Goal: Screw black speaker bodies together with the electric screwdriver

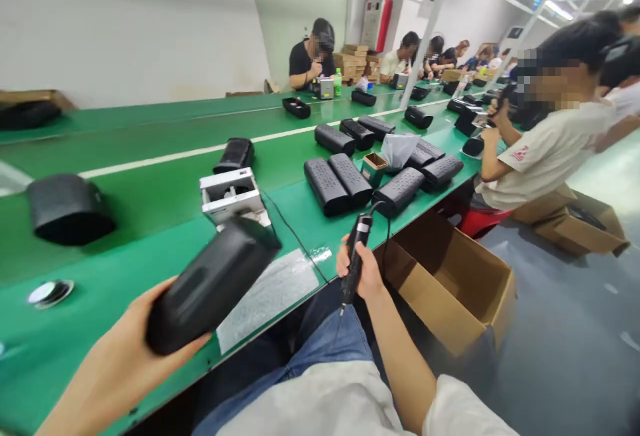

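Note:
My left hand (pixel 117 363) is closed around a black oblong speaker housing (pixel 210 286), lifted above the front edge of the green workbench (pixel 165 223). My right hand (pixel 363 273) grips a black electric screwdriver (pixel 356 259), tip pointing down over my lap, its cable running up onto the bench. A white and grey fixture (pixel 231 195) stands just behind the held housing. A clear plastic sheet (pixel 273 293) lies on the bench edge between my hands.
Several black housings (pixel 350 183) lie in a group to the right, with a small brown cup (pixel 374 168) and a plastic bag (pixel 397 149). A black shell (pixel 67 209) sits at left. An open cardboard box (pixel 450 283) stands on the floor. Other seated people work along the line.

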A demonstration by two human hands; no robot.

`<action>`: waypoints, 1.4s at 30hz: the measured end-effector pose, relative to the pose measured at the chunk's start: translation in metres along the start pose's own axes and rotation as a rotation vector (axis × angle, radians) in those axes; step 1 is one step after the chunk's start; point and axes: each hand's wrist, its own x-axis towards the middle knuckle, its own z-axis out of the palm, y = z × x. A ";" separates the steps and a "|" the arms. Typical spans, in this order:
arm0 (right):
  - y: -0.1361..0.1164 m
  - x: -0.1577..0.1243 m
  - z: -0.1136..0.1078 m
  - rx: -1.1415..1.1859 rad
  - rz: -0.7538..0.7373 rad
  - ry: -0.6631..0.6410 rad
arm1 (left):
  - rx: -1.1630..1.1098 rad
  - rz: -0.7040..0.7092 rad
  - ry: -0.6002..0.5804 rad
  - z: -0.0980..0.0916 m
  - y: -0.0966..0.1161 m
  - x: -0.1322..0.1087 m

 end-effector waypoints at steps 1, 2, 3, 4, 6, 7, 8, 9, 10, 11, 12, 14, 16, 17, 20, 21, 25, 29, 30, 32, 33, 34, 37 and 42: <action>-0.014 -0.009 0.007 -0.030 -0.024 0.007 | 0.076 0.100 -0.016 0.011 0.014 0.005; -0.028 -0.017 0.013 -0.063 -0.050 0.017 | 0.126 0.205 -0.041 0.021 0.028 0.013; -0.043 -0.023 0.019 -0.096 -0.076 0.030 | 0.165 0.294 -0.069 0.030 0.039 0.022; -0.058 -0.028 0.024 -0.131 -0.101 0.043 | 0.195 0.364 -0.087 0.038 0.048 0.031; -0.087 -0.034 0.032 -0.201 -0.148 0.068 | 0.245 0.448 -0.148 0.052 0.057 0.043; -0.100 -0.036 0.037 -0.236 -0.174 0.082 | 0.255 0.477 -0.171 0.058 0.058 0.046; -0.113 -0.036 0.042 -0.269 -0.202 0.094 | 0.254 0.502 -0.192 0.062 0.058 0.045; -0.125 -0.035 0.048 -0.299 -0.230 0.104 | 0.240 0.527 -0.210 0.064 0.056 0.042; -0.135 -0.032 0.057 -0.328 -0.264 0.108 | 0.214 0.551 -0.228 0.065 0.054 0.038; -0.144 -0.028 0.067 -0.353 -0.310 0.110 | 0.178 0.571 -0.246 0.064 0.051 0.032; -0.151 -0.023 0.081 -0.377 -0.362 0.118 | 0.137 0.583 -0.261 0.062 0.047 0.026; -0.157 -0.007 0.113 -0.418 -0.469 0.165 | 0.049 0.564 -0.258 0.057 0.036 0.012; -0.150 0.018 0.149 -0.461 -0.559 0.186 | -0.054 0.487 -0.218 0.057 0.023 -0.001; -0.141 0.032 0.166 -0.475 -0.601 0.158 | -0.116 0.441 -0.204 0.060 0.016 -0.008; -0.097 0.085 0.208 -0.458 -0.736 -0.056 | -0.300 0.343 -0.202 0.077 -0.001 -0.024; -0.079 0.103 0.218 -0.441 -0.765 -0.108 | -0.340 0.323 -0.196 0.084 -0.004 -0.028; -0.013 0.161 0.241 -0.507 -0.829 -0.213 | -0.414 0.253 -0.100 0.103 -0.009 -0.036; 0.025 0.188 0.248 -0.626 -0.784 -0.254 | -0.468 0.240 -0.102 0.105 -0.008 -0.036; 0.031 0.191 0.248 -0.640 -0.779 -0.266 | -0.477 0.244 -0.109 0.105 -0.008 -0.036; 0.040 0.198 0.247 -0.661 -0.765 -0.277 | -0.492 0.248 -0.121 0.104 -0.009 -0.035; 0.045 0.201 0.245 -0.670 -0.759 -0.276 | -0.498 0.248 -0.124 0.104 -0.009 -0.035; 0.048 0.205 0.244 -0.679 -0.753 -0.273 | -0.501 0.247 -0.127 0.104 -0.009 -0.035; 0.055 0.212 0.239 -0.691 -0.752 -0.267 | -0.503 0.243 -0.132 0.105 -0.009 -0.034; 0.049 0.202 0.240 -0.667 -0.700 -0.268 | -0.495 0.247 -0.140 0.106 -0.010 -0.034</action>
